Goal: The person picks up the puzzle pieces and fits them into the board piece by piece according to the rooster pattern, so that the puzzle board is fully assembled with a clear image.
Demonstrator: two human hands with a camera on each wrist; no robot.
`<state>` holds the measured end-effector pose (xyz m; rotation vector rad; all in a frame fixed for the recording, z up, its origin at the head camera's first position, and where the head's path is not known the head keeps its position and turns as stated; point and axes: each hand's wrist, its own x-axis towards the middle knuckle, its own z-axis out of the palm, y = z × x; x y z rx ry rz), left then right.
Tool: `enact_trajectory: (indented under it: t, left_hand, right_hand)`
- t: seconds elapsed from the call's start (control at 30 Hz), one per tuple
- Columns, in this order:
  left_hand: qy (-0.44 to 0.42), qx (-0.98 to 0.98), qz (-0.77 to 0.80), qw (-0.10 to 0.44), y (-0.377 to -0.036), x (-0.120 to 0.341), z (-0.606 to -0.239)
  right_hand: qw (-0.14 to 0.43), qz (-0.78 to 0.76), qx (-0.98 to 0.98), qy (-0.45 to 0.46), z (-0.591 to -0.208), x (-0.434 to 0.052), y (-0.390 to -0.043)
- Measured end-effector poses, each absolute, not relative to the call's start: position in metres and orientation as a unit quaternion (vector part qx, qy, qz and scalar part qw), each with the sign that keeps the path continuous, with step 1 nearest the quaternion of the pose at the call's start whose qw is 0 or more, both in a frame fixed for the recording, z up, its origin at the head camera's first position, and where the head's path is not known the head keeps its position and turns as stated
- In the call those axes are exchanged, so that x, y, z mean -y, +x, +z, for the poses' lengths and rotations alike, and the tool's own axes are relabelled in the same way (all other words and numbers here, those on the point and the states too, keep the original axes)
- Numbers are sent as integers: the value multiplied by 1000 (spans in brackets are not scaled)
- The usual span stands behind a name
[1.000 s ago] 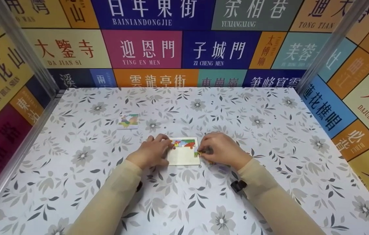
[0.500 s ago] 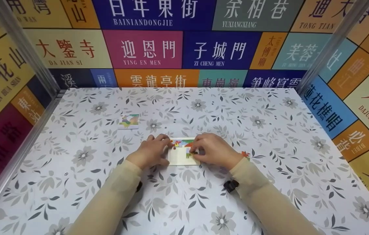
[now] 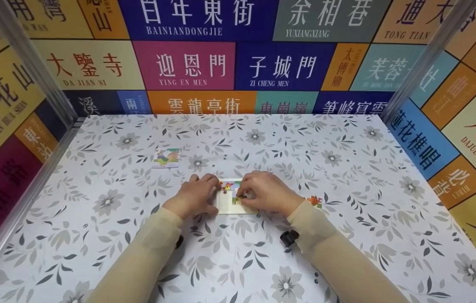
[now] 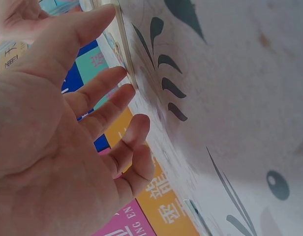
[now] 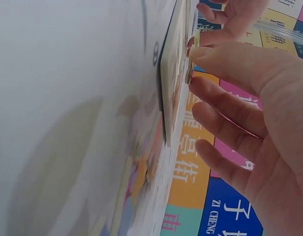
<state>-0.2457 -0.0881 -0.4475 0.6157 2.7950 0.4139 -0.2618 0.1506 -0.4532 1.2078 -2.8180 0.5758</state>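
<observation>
A small jigsaw puzzle board (image 3: 224, 207) with a pale raised rim lies mid-table. Colourful pieces (image 3: 228, 186) fill part of its top row, and pale backing shows below. My left hand (image 3: 192, 194) rests at the board's left side, with thumb and fingertips touching its edge in the left wrist view. Over the board's right half, my right hand (image 3: 269, 191) pinches a green and lilac puzzle piece (image 3: 235, 198) between thumb and index finger. In the right wrist view this piece (image 5: 189, 71) stands on edge, just above the board. The right hand covers the board's right side.
Loose orange and green puzzle pieces (image 3: 314, 201) lie right of the board, partly behind the right wrist. A small picture card (image 3: 166, 158) lies at the back left. The table (image 3: 238, 139) has a leaf-and-flower covering, with lettered panels (image 3: 183, 63) around it.
My right hand has moved left from the board's right edge to above its middle, carrying the piece. The loose pieces at the right have come into view. My left hand stays put.
</observation>
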Motion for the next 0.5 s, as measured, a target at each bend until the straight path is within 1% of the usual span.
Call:
enact_trajectory:
  t: [0.4, 0.5]
  left_hand:
    - [212, -958, 155, 114, -245, 90, -450]
    - [211, -958, 160, 113, -244, 92, -450]
  right_hand:
    - [0, 186, 906, 381, -455, -128, -266]
    - [5, 186, 904, 384, -457, -126, -268]
